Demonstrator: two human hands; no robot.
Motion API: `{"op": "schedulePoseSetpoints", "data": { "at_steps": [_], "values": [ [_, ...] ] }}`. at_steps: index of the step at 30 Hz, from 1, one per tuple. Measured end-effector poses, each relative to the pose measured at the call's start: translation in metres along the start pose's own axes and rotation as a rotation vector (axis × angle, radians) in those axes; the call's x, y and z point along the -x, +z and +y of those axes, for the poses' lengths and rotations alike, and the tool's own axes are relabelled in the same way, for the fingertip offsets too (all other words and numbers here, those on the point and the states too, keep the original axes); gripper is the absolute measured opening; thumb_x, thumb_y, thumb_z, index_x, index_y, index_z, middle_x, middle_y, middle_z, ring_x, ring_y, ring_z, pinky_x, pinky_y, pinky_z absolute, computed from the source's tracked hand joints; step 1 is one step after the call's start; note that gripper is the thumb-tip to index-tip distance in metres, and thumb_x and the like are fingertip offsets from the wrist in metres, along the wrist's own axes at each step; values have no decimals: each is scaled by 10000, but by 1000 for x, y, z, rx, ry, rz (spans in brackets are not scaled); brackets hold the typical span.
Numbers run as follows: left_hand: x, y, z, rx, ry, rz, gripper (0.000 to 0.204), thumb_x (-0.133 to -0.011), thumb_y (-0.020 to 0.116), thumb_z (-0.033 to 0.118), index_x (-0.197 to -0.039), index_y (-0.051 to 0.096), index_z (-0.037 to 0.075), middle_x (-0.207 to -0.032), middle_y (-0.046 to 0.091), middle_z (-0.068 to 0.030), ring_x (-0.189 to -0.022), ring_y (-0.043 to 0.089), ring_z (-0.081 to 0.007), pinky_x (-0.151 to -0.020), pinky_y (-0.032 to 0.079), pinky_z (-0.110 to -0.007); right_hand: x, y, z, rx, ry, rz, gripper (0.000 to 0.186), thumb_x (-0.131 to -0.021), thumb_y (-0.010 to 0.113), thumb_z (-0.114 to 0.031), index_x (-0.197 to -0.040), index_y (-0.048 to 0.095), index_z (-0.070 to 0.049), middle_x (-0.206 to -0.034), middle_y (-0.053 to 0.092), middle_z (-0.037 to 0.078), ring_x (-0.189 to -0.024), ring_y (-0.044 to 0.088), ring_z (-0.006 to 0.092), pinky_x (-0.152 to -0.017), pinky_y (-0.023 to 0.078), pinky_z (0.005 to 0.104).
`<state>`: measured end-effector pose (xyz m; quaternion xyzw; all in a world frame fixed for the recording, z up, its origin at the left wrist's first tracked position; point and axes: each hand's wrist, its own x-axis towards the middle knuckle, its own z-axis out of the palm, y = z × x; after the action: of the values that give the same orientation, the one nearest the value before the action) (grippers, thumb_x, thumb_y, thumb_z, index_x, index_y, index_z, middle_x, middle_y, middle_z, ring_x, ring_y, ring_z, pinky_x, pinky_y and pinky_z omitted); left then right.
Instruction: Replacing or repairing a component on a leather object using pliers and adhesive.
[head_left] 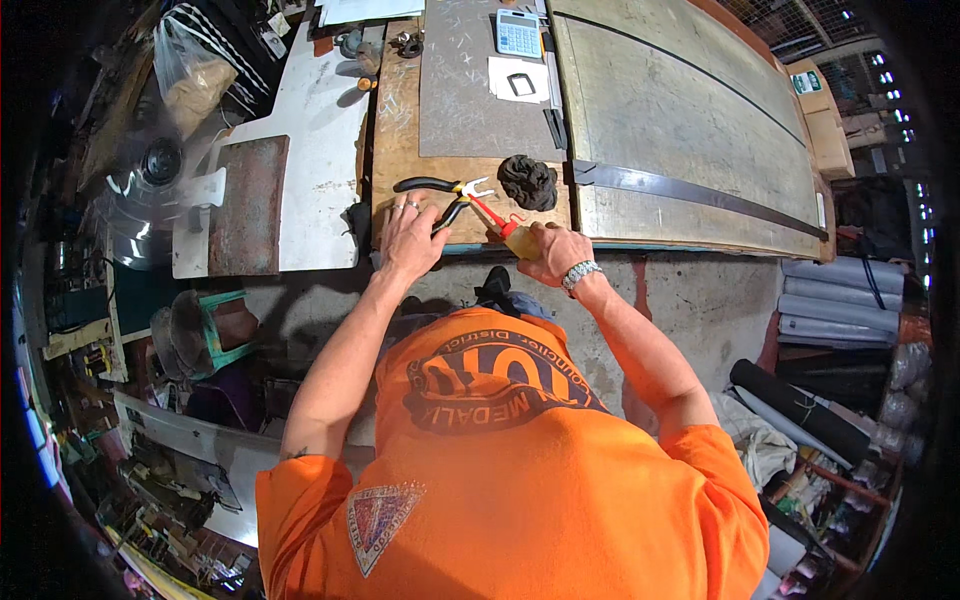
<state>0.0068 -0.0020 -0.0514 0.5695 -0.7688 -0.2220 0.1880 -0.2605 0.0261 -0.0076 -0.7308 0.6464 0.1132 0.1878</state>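
Hands apart, upper middle of the frame, both at the near edge of the bench (398, 110). My left hand (408, 240) lies by the handles of black-handled pliers (425, 185), fingers spread; whether they grip or only rest, I cannot tell. Pliers lie with handles splayed, nose pointing right. My right hand (560, 254) is closed around a yellow-bodied tool (521, 241), its red tapered front aimed up and left at the pliers' head. Dark cloth bundle (528, 183) just to the right of the pliers.

Risks: a push on the tapered end could skid off the metal toward my left fingers; unpinned pliers could swivel under it; a loose handle near the edge could slide off.

Hard to make out: my right palm covers the tool's rear end; the thin red curl (517, 217) beside it may be attached or loose; contact at the tip is too small to judge.
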Motion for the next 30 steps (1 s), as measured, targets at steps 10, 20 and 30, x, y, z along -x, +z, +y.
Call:
{"op": "schedulePoseSetpoints", "data": {
  "at_steps": [10, 20, 30],
  "values": [
    [-21, -14, -13, -124, 45, -89, 353, -762, 826, 374, -931, 739, 77, -1561, 359, -187, -1483, 240, -342, -1193, 209, -500, -4, -4, 4, -7, -9, -24, 649, -726, 755, -557, -1174, 643, -100, -1052, 708, 179, -957, 698, 364, -845, 556, 446],
    [-20, -10, -13, -76, 29, -85, 331, -778, 816, 358, -900, 729, 62, -1562, 363, -192, -1475, 264, -343, -1181, 225, -505, -8, 4, 11, -32, -47, 1, 650, -724, 771, -546, -1206, 647, -128, -1054, 714, 163, -949, 702, 359, -838, 558, 452],
    [-17, -7, -11, -56, 14, -73, 321, -783, 810, 343, -921, 735, 62, -1575, 348, -168, -1474, 263, -345, -1174, 235, -507, -12, 2, 9, -19, -53, 6, 626, -725, 771, -543, -1171, 651, -120, -1035, 714, 166, -957, 698, 362, -832, 559, 452]
  ]
}}
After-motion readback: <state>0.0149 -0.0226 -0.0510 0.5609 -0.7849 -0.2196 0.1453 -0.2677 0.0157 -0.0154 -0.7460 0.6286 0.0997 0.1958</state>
